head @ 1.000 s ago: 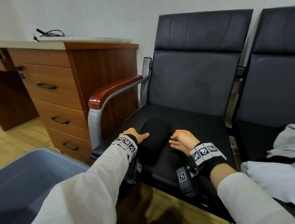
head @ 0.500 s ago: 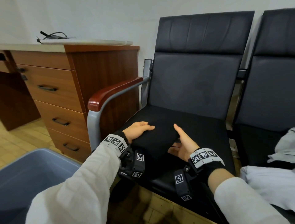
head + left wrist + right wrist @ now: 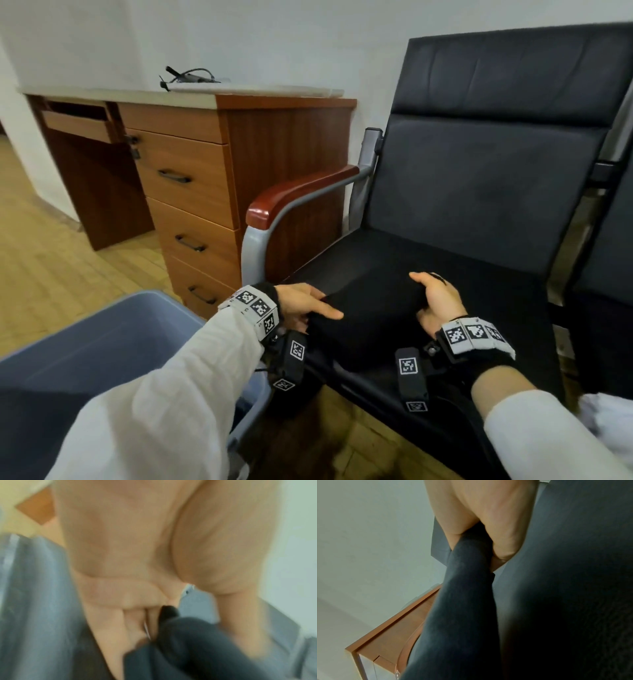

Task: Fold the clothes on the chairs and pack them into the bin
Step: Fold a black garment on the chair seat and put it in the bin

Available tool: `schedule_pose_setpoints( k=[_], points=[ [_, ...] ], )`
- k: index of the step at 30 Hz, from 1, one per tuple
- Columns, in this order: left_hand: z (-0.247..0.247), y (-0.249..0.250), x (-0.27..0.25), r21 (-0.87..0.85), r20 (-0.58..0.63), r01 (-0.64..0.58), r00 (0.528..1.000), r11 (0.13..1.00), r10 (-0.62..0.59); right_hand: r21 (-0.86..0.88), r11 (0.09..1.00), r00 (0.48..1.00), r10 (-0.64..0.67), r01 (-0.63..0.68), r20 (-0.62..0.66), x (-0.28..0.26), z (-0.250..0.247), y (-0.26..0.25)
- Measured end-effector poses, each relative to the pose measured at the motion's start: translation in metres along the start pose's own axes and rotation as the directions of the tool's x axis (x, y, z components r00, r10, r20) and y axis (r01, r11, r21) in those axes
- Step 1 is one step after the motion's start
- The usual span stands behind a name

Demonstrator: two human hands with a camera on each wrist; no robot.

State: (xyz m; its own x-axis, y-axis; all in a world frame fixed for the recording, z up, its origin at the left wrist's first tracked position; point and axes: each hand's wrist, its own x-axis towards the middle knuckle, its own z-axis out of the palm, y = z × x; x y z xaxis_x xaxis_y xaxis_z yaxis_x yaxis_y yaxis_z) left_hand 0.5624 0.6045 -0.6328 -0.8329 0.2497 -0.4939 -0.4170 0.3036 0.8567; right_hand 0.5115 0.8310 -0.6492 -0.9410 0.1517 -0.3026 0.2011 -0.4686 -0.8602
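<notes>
A folded black garment [image 3: 370, 315] is held between both hands just above the front of the black chair seat [image 3: 479, 294]. My left hand [image 3: 305, 306] grips its left end, thumb on top and fingers underneath. My right hand [image 3: 433, 298] grips the right end, thumb over the top edge. The right wrist view shows the dark cloth [image 3: 462, 601] pinched between thumb and fingers. The left wrist view is blurred, with dark cloth [image 3: 188, 649] against my fingers. The grey-blue bin [image 3: 102, 359] stands on the floor at lower left, below my left forearm.
A wooden drawer cabinet [image 3: 212, 192] stands left of the chair, behind the bin. The chair's red-brown armrest [image 3: 294, 195] lies between them. A second black chair [image 3: 613, 274] is at the right, with white clothing [image 3: 603, 411] at the lower right edge.
The hands went from resting beside the folded garment on the seat to gripping its ends and lifting it toward the seat's front. The head view swung left, showing more bin and floor.
</notes>
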Motion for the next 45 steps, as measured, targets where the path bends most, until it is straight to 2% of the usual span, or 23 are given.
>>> schedule_pose_setpoints(
  k=[4, 6, 8, 10, 13, 16, 18, 19, 21, 25, 27, 29, 31, 34, 36, 38, 39, 40, 42, 43, 45],
  points=[
    [-0.030, -0.002, -0.023, -0.056, -0.161, -0.085, 0.984, 0.995, 0.075, -0.058, 0.995, 0.992, -0.069, 0.075, 0.103, -0.010, 0.015, -0.003],
    [-0.054, -0.006, -0.043, -0.039, -0.257, -0.132, 0.959, 0.990, 0.118, -0.172, 0.975, 0.969, -0.100, 0.140, 0.226, -0.025, 0.036, -0.002],
    [-0.083, -0.018, -0.065, -0.013, -0.320, -0.134, 0.939, 0.991, 0.123, -0.329, 0.911, 0.930, -0.130, 0.248, 0.343, -0.042, 0.061, 0.006],
    [-0.110, -0.038, -0.084, -0.013, -0.385, -0.124, 0.917, 0.992, 0.109, -0.491, 0.779, 0.878, -0.151, 0.389, 0.455, -0.058, 0.087, 0.019],
    [-0.143, -0.079, -0.108, -0.086, -0.512, -0.086, 0.858, 0.993, 0.030, -0.628, 0.466, 0.760, -0.174, 0.623, 0.626, -0.083, 0.130, 0.048],
    [-0.169, -0.125, -0.123, -0.152, -0.592, -0.017, 0.802, 0.988, -0.077, -0.592, 0.195, 0.619, -0.141, 0.782, 0.772, -0.105, 0.169, 0.090],
    [-0.184, -0.155, -0.128, -0.172, -0.636, 0.055, 0.756, 0.983, -0.154, -0.539, 0.088, 0.545, -0.085, 0.838, 0.834, -0.113, 0.189, 0.121],
    [-0.193, -0.171, -0.130, -0.177, -0.649, 0.102, 0.736, 0.979, -0.193, -0.529, 0.065, 0.532, -0.052, 0.846, 0.845, -0.114, 0.200, 0.141],
    [-0.205, -0.200, -0.131, -0.176, -0.665, 0.196, 0.699, 0.965, -0.264, -0.551, 0.049, 0.551, 0.013, 0.833, 0.834, -0.111, 0.216, 0.175],
    [-0.223, -0.256, -0.121, -0.270, -0.666, 0.296, 0.631, 0.916, -0.399, -0.692, 0.087, 0.674, 0.165, 0.717, 0.720, -0.093, 0.239, 0.239],
    [-0.228, -0.279, -0.112, -0.347, -0.633, 0.290, 0.629, 0.892, -0.450, -0.756, 0.094, 0.731, 0.199, 0.648, 0.652, -0.081, 0.247, 0.268],
    [-0.231, -0.301, -0.102, -0.443, -0.591, 0.264, 0.632, 0.857, -0.501, -0.798, 0.100, 0.766, 0.229, 0.595, 0.600, -0.070, 0.254, 0.295],
    [-0.236, -0.324, -0.089, -0.492, -0.573, 0.242, 0.634, 0.837, -0.520, -0.819, 0.069, 0.779, 0.274, 0.569, 0.564, -0.061, 0.264, 0.319],
    [-0.245, -0.351, -0.074, -0.439, -0.623, 0.283, 0.588, 0.853, -0.516, -0.832, 0.004, 0.787, 0.323, 0.555, 0.526, -0.052, 0.273, 0.344],
    [-0.249, -0.364, -0.063, -0.342, -0.645, 0.385, 0.567, 0.857, -0.512, -0.835, -0.032, 0.787, 0.355, 0.550, 0.505, -0.048, 0.277, 0.360],
    [-0.246, -0.372, -0.055, -0.214, -0.637, 0.501, 0.579, 0.839, -0.509, -0.840, -0.065, 0.789, 0.388, 0.539, 0.476, -0.044, 0.278, 0.376],
    [-0.246, -0.377, -0.053, -0.184, -0.661, 0.514, 0.566, 0.838, -0.493, -0.844, -0.077, 0.790, 0.403, 0.531, 0.461, -0.042, 0.278, 0.385],
    [-0.246, -0.380, -0.052, -0.069, -0.658, 0.590, 0.580, 0.805, -0.481, -0.847, -0.082, 0.791, 0.415, 0.524, 0.450, -0.039, 0.278, 0.393],
    [-0.247, -0.391, -0.045, -0.117, -0.646, 0.655, 0.520, 0.746, -0.558, -0.861, -0.089, 0.794, 0.444, 0.500, 0.415, -0.033, 0.277, 0.405],
    [-0.246, -0.397, -0.043, -0.131, -0.640, 0.656, 0.517, 0.743, -0.569, -0.862, -0.100, 0.793, 0.455, 0.497, 0.405, -0.032, 0.277, 0.410],
    [-0.245, -0.401, -0.039, -0.004, -0.597, 0.679, 0.587, 0.734, -0.547, -0.857, -0.140, 0.791, 0.480, 0.495, 0.379, -0.029, 0.276, 0.421]
  ],
)
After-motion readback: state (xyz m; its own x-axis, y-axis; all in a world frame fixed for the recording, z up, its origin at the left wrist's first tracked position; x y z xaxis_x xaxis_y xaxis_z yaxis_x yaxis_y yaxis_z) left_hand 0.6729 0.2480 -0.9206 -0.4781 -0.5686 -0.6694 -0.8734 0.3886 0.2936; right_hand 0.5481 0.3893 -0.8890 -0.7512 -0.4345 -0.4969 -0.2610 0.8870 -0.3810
